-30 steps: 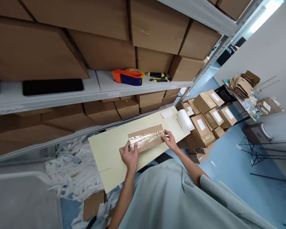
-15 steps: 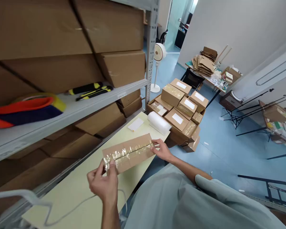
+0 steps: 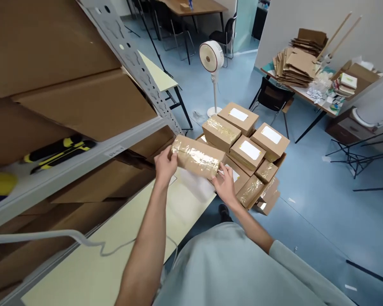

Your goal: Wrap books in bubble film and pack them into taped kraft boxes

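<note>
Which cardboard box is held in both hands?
The taped box, left hand and right hand at opposite ends; no hand grips the piled boxes or shelved boxes.

Held matt cardbd box w/ glossy plastic tape

The held box is brown with shiny golden tape, the tabletop pale yellow, the floor blue.

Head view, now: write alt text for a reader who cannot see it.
A left hand and right hand hold a cardboard box, partly covered in shiny tape, above a pale table. More boxes, some with white labels, are piled beyond, with a white fan behind them and a shelf at left.
</note>
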The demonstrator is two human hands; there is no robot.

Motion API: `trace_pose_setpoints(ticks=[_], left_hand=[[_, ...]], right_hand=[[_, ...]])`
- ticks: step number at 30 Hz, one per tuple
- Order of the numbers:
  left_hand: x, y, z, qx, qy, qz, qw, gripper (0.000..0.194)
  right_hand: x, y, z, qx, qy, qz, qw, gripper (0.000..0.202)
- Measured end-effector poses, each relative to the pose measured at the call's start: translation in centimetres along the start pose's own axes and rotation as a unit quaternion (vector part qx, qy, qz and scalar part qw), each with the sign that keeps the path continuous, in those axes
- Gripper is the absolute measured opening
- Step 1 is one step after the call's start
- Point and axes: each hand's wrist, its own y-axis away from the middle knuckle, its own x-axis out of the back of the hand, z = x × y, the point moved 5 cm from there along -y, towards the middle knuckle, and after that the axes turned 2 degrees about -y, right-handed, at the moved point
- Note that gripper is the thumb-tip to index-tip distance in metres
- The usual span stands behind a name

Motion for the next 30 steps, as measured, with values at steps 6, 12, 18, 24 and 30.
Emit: trace_pose_setpoints(ticks=[6,12,18,24,30], left_hand=[[-11.1,-7.3,-0.1,0.030,0.002,-0.097,0.995,0.066],[-16.3,-4.7,0.3,0.030,-0.043,-0.148,0.988,0.063],[-11.3,-0.3,0.7,-0.021,-0.017,-0.032,0.999,0.051],[-4.2,11.8,-0.8,0.047,-0.006,0.069,0.997,0.042],[2.6,23.4,-2.1,0.151,0.022,0.175,0.973,0.035]], right_hand=[[-1.3,-7.2,7.9,-0.109,0.026,-0.084,0.990,0.076],[-1.3,-7.7,11.7,-0.155,0.065,-0.138,0.976,0.072],[0.9,-5.9,10.2,-0.133,-0.009,-0.105,0.986,0.062],[1.1,-3.9,6.0,-0.121,-0.044,-0.114,0.985,0.052],[-2.7,-0.8,0.3,-0.083,-0.066,-0.225,0.968,0.044]])
